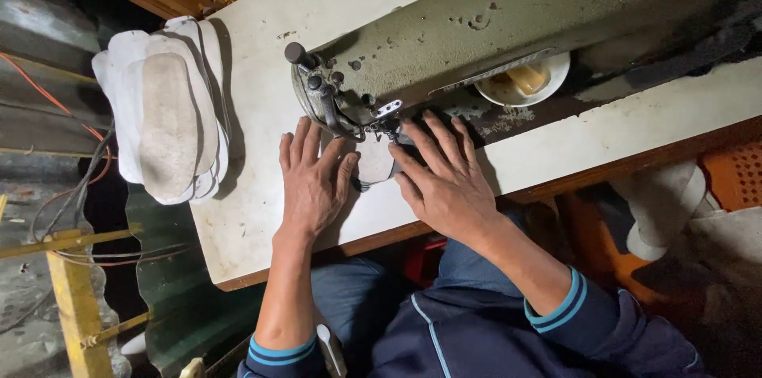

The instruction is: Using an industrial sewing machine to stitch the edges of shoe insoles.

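Observation:
My left hand (311, 180) lies flat on the white table, fingers spread, pressing the left edge of a pale insole-shaped piece (375, 161) under the needle of a grey-green sewing machine (476, 25). My right hand (444, 176) rests flat on the right side of the same piece, fingers pointing at the presser foot (390, 134). Most of the piece is hidden between the two hands.
A stack of white insole-shaped pieces (168, 120) sits at the table's left end. A small white bowl (524, 80) stands behind the machine arm. The table's wooden front edge (333, 251) runs above my blue-clad legs. A yellow frame (75, 299) and wires are at lower left.

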